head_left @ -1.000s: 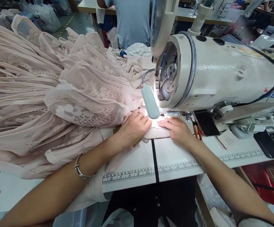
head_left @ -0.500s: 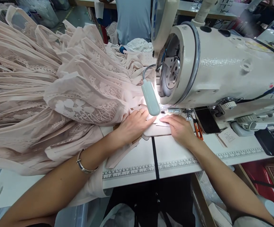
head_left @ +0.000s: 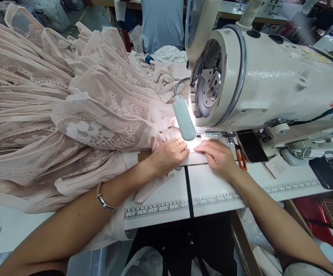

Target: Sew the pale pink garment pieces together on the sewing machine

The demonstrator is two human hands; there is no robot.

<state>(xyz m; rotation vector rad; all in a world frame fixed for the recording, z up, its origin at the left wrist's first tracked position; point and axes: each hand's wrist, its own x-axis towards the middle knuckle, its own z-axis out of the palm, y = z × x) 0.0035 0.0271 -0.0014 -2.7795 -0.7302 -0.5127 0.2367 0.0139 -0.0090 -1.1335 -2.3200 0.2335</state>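
My left hand (head_left: 170, 155) is closed, its curled fingers gripping the pale edge of a beige lace bra (head_left: 103, 130) just in front of the sewing machine (head_left: 267, 84). Close by on the right, my right hand (head_left: 218, 155) pinches the pale fabric (head_left: 192, 145) with thumb and forefinger. Bright light washes out the fabric between my fingertips. A small green lamp (head_left: 184, 119) hides the needle area from above. The bra merges into a big heap of beige lace bras (head_left: 25, 115) on my left.
Orange-handled scissors (head_left: 241, 159) and a dark phone (head_left: 252, 146) lie right of my right hand. A printed ruler (head_left: 157, 208) runs along the table's front edge. Another phone-like dark object (head_left: 327, 172) sits farther right. A person in a blue shirt (head_left: 162, 25) is beyond the table.
My left hand has shifted slightly right and toward me, and its fingers have curled in more. The fabric strip below it moved right too. My right hand has hardly moved.
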